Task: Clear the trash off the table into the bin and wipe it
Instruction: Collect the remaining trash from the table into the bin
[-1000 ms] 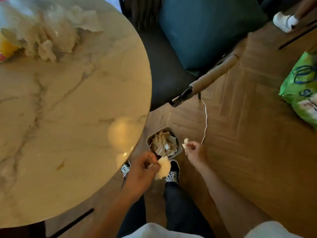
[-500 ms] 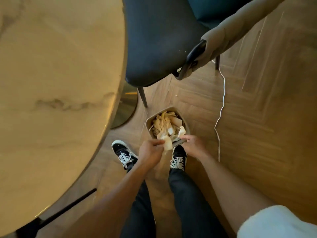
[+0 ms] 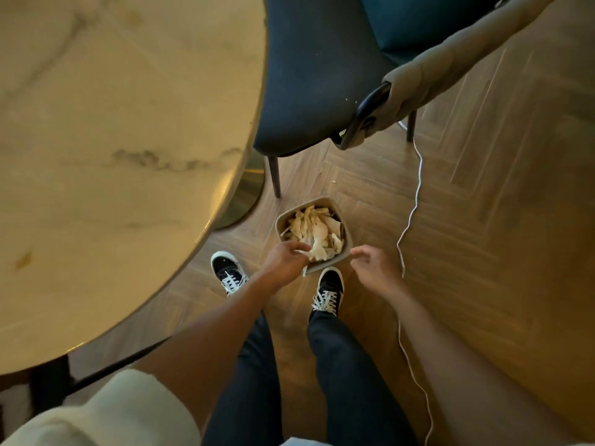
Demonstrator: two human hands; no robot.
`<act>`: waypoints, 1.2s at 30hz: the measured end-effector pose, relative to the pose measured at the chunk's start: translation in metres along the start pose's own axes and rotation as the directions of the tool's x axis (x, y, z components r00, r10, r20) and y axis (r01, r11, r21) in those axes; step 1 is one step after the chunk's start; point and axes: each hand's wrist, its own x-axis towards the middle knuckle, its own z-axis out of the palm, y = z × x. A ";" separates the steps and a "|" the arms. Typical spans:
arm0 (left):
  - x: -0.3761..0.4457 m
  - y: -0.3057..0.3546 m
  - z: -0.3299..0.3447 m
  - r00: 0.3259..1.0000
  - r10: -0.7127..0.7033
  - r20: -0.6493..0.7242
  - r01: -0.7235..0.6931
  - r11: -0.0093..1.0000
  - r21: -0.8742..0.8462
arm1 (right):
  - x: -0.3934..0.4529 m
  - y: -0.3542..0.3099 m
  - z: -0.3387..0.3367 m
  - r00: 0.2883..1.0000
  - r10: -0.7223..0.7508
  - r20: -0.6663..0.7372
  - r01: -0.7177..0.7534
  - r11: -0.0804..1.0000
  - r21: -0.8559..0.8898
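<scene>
Trash (image 3: 314, 231) fills the small bin (image 3: 345, 256) on the wooden floor (image 3: 483, 220), just ahead of my right shoe (image 3: 328, 289): a heap of crumpled, pale, yellowish paper scraps, thin and creased, piled to about the rim and leaning against each other at odd angles. The bin itself is a beige tub with rounded corners (its far rim sits toward the chair leg (image 3: 274, 175)).

My left hand (image 3: 283, 260) hangs over the bin's near left corner, fingers curled down, fingertips touching the nearest scrap at the rim; whether I'm pinching that piece or merely brushing it, I cannot tell. My right hand (image 3: 375, 268) hovers beside the bin's near right corner, fingers loose and spread, holding nothing.

To my left, the round marble table (image 3: 112, 140) shows only bare, veined stone in the part I can see, with a small brownish smear (image 3: 23, 260) near its edge. A white cable (image 3: 413, 204) trails across the floor to the right of the bin, and the dark blue chair (image 3: 315, 75) stands beyond it.
</scene>
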 end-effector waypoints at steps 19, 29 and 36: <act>-0.218 -0.021 -0.089 0.936 0.229 -0.266 -0.318 0.873 -0.369 | -0.182 -0.174 0.019 0.925 -0.377 0.036 0.378 0.913 -0.151; -0.243 -0.049 -0.240 0.821 0.227 -0.523 -0.483 0.766 -0.425 | -0.182 -0.326 0.077 0.812 -0.579 0.073 0.570 0.761 -0.310; -0.198 -0.043 -0.392 0.695 0.182 -0.695 -0.486 0.832 -0.268 | -0.162 -0.421 0.132 0.778 -0.622 0.090 0.616 0.725 -0.307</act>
